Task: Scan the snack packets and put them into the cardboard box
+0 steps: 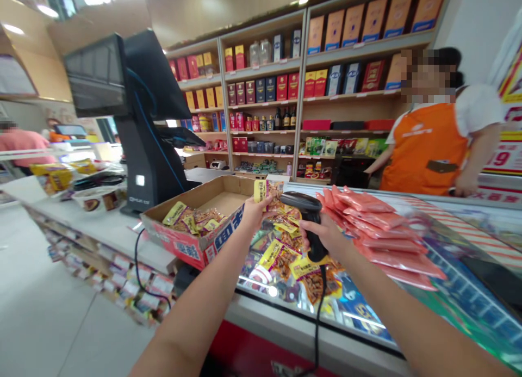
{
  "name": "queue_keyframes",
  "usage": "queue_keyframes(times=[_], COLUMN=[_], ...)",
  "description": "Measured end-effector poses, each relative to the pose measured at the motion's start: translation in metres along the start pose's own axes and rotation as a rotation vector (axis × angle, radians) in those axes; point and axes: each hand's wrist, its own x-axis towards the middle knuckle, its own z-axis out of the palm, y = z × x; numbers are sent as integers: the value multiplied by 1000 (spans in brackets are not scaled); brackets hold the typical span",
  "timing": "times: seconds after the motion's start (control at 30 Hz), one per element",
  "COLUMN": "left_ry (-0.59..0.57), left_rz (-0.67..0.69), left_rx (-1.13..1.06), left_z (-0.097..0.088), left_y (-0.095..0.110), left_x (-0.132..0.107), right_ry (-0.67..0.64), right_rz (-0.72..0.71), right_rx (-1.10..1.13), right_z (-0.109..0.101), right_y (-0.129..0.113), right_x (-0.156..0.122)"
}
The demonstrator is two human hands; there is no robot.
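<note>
My left hand (258,209) grips a yellow snack packet (267,190) by its edge, above the glass counter. In my right hand (324,233) is a black barcode scanner (304,203), its head tilted toward that packet and its cable hanging down past the counter's front. Several more yellow-topped snack packets (281,257) lie loose on the glass below both hands. To the left, a shallow cardboard box (173,246) holds several similar packets (196,219).
A stack of pink-orange packages (379,224) lies right of the scanner. Behind the box stands a black checkout terminal (142,121). A person in an orange apron (424,148) stands across the counter at right. Shelves of boxed goods (265,88) line the back wall.
</note>
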Motion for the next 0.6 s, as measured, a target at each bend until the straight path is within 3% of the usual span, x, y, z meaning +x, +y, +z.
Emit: queue_keyframes(times=[0.1,0.23,0.3,0.37,0.43,0.47,0.53,0.6], left_ry=[104,485,649,703,618,522,229,-156], left_rz=[213,501,566,617,691,709,645,463], left_rx=[152,650,892,1053,1151,1183,1249,1326], left_z=[-18,-60,-73,-76,-68,-62,-49,-36], left_y=[46,100,114,116,108,102,86,66], left_x=[-5,-17,-26,-34,-39,-41,-42,-43], right_ry=[-66,-120,-152,-167,-157,-143,-107,-60], right_rz=[-36,-63,-64,-66,-64,-55,-35,-19], right_rx=[39,97,100,96,95,100,102,82], right_z=[22,55,66,71,69,65,53,37], right_y=[-22,-37,-37,-33,-27,-25,-21,-18], right_x=[12,28,31,31,28,25,20,14])
